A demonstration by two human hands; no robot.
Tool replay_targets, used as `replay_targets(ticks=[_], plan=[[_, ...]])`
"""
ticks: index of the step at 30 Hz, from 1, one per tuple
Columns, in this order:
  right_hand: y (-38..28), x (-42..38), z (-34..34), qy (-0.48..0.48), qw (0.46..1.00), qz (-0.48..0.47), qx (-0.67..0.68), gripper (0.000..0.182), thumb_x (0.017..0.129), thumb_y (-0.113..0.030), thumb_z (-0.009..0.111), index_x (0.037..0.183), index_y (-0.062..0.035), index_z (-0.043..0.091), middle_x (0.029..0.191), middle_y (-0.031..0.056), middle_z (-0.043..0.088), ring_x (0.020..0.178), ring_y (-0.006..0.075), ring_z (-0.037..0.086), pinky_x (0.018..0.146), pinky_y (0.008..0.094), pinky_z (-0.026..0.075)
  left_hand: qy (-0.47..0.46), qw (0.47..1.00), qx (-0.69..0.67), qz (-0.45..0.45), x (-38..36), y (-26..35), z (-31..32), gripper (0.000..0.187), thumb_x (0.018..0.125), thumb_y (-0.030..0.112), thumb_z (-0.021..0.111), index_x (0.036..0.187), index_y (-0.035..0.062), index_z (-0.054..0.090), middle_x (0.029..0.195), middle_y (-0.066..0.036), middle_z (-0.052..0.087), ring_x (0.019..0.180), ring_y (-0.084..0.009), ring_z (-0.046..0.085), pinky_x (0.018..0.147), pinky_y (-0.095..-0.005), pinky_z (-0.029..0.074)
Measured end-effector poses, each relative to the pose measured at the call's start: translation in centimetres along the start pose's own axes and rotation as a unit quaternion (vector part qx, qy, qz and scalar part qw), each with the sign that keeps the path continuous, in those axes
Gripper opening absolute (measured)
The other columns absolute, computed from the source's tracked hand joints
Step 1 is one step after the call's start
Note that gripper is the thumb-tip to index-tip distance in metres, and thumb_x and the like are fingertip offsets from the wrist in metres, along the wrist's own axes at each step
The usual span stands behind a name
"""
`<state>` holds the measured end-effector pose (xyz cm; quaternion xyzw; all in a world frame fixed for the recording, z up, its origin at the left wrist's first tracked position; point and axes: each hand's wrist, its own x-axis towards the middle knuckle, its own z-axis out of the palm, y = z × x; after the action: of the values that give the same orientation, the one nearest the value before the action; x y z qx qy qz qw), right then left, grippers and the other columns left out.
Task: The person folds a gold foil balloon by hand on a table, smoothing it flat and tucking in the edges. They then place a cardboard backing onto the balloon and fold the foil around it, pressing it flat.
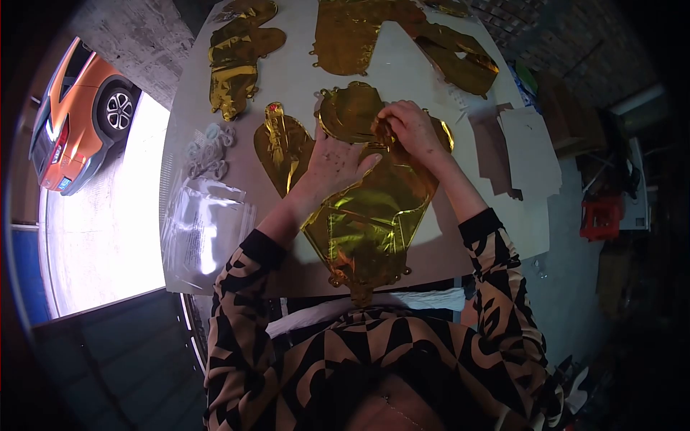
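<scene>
A large gold foil piece (pixel 374 215) lies on the pale table in front of me, its narrow end toward my body. My left hand (pixel 338 161) rests on it with the fingers spread, the fingertips by a rounded gold foil part (pixel 352 111) at its top. My right hand (pixel 411 129) is just right of that part, its fingers closed in a pinch on crumpled gold foil. A gold lobe (pixel 284 151) reaches out left of my left hand.
Other gold foil pieces lie at the far left (pixel 233 68), far middle (pixel 348 36) and far right (pixel 460 57). White loops (pixel 210 147) and clear plastic bags (pixel 205 230) are on the left. Cardboard sheets (pixel 528 151) lie right. An orange car (pixel 93 115) stands outside.
</scene>
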<state>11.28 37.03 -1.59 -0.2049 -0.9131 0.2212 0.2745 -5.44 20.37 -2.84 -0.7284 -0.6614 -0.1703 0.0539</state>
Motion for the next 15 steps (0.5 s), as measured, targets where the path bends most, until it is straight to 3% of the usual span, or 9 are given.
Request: replay_targets(ticks=[3, 6, 9, 12, 15], plan=[[-1.5, -0.2, -0.2, 0.007, 0.999, 0.009, 0.032, 0.021, 0.094, 0.001, 0.061, 0.112, -0.0046, 0.070, 0.104, 0.0127, 0.068, 0.100, 0.0350, 0.065, 0.091, 0.0435, 0.052, 0.010, 1.000, 0.005, 0.004, 0.1, 0.1, -0.2, 0.068, 0.103, 0.058, 0.050, 0.158, 0.0178, 0.046, 0.166, -0.014, 0.038, 0.159, -0.0346, 0.024, 0.128, -0.0670, 0.003], [-1.5, -0.5, 0.0, 0.064, 0.997, 0.020, 0.042, 0.024, 0.095, 0.000, 0.061, 0.118, -0.0056, 0.068, 0.106, 0.0129, 0.069, 0.100, 0.0347, 0.066, 0.090, 0.0431, 0.054, 0.062, 0.998, 0.010, 0.012, 0.0, 0.2, -0.4, 0.061, 0.106, 0.056, 0.049, 0.150, 0.0152, 0.056, 0.158, -0.012, 0.051, 0.153, -0.0334, 0.037, 0.128, -0.0630, 0.011], [-0.7, -1.0, 0.5, 0.104, 0.994, 0.026, -0.005, 0.028, 0.097, -0.001, 0.061, 0.123, -0.0065, 0.067, 0.107, 0.0123, 0.070, 0.101, 0.0341, 0.068, 0.089, 0.0420, 0.055, 0.043, 0.999, 0.014, 0.010, 0.0, 0.2, -0.8, 0.062, 0.106, 0.057, 0.048, 0.151, 0.0154, 0.056, 0.157, -0.013, 0.052, 0.153, -0.0335, 0.038, 0.128, -0.0627, 0.011], [-1.2, -1.4, 0.5, 0.070, 0.997, 0.037, -0.001, 0.031, 0.097, 0.001, 0.060, 0.127, -0.0068, 0.065, 0.108, 0.0118, 0.070, 0.103, 0.0322, 0.069, 0.089, 0.0417, 0.055, 0.074, 0.997, 0.011, 0.021, -0.1, -0.1, 0.1, 0.060, 0.106, 0.057, 0.049, 0.146, 0.0138, 0.060, 0.149, -0.014, 0.059, 0.148, -0.0332, 0.044, 0.126, -0.0617, 0.017], [-2.9, -0.9, 0.1, 0.012, 0.984, 0.117, 0.130, 0.034, 0.097, 0.002, 0.059, 0.129, -0.0069, 0.065, 0.112, 0.0117, 0.072, 0.106, 0.0317, 0.069, 0.091, 0.0413, 0.055, -0.067, 0.997, -0.006, -0.033, 0.0, 0.5, -1.8, 0.058, 0.105, 0.056, 0.050, 0.138, 0.0112, 0.066, 0.136, -0.014, 0.067, 0.139, -0.0322, 0.052, 0.122, -0.0593, 0.024]])
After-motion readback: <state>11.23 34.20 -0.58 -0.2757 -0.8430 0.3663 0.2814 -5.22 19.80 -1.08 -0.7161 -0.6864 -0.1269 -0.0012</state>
